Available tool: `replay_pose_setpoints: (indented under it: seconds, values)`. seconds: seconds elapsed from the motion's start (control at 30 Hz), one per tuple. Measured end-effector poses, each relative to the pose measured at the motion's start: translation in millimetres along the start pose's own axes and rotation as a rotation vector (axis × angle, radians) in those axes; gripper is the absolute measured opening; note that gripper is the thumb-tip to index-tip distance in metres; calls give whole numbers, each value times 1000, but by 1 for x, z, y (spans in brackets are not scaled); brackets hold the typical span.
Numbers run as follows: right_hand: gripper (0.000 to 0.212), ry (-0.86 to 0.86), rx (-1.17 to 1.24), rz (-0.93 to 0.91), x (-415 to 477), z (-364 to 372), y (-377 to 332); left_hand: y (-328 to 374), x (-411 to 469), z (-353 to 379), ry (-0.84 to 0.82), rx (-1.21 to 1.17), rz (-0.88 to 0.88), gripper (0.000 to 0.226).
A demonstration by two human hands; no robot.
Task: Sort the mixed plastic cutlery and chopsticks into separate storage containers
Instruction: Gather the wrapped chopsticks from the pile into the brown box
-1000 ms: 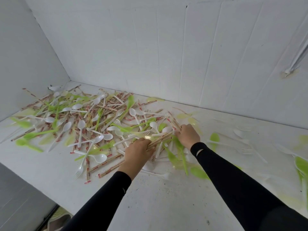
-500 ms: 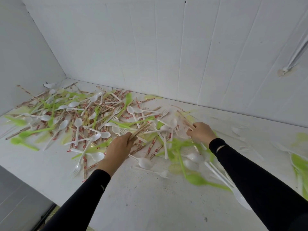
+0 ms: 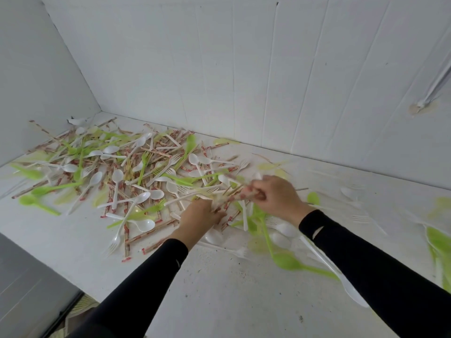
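We reach forward over the white worktop (image 3: 219,289). Our right hand (image 3: 274,197) sits knuckles-up, its grip curled round a blurred bundle of chopsticks (image 3: 235,194) slanting down to our left hand (image 3: 199,215), palm-down; whether that grip clasps them we cannot tell. The cutlery pile (image 3: 127,172) spreads left of both.

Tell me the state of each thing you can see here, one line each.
Chopstick bundle: held between both hands, tilted, blurred.
Left hand: grips its lower end.
Right hand: grips its upper end.
Cutlery pile: mixed, unsorted, lying flat on the table.
Green spoon: lying apart, near the right sleeve, blurred.
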State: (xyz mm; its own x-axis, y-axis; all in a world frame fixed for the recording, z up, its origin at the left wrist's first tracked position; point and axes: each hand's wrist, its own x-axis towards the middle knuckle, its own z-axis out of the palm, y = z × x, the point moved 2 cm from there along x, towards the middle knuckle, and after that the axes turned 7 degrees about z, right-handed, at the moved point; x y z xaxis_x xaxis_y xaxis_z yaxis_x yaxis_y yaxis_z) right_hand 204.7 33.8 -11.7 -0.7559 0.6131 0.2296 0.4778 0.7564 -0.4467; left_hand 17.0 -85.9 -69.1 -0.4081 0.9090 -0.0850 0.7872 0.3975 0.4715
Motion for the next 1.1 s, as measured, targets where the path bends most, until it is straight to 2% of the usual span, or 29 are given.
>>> replay_pose_setpoints:
  seconds: [0.07,0.13,0.2,0.3,0.43,0.57,0.7,0.83,0.97,1.1]
  values:
    - [16,-133,-160,-99,-3,18,-14,2,5,4,-25,-9,-1,42]
    - [22,-256,-272,-136,-6,32,-24,6,0,5,-98,-23,41,20]
    - [29,-317,-337,-155,-9,44,-29,8,-4,1,-89,-1,49,20]
    - [43,-344,-342,-131,-7,58,-23,5,7,-4,-94,59,53,22]
    - [59,-428,-288,-74,-5,67,-17,-3,8,-31,-40,296,79,17]
    - [65,-457,-335,-93,-8,68,-10,-33,-6,-49,-29,329,36,29]
    - [53,-463,-392,-96,-8,65,-4,-58,-27,-55,-33,354,33,39]
    - [32,-345,-317,-75,-9,51,-2,-74,-49,-54,-54,331,-48,42]
    - [35,-39,-108,-16,-6,28,-1,-77,-63,-48,-91,297,-46,32]
    - [35,142,-29,73,1,14,0,-69,-67,-48,-45,339,-13,16]
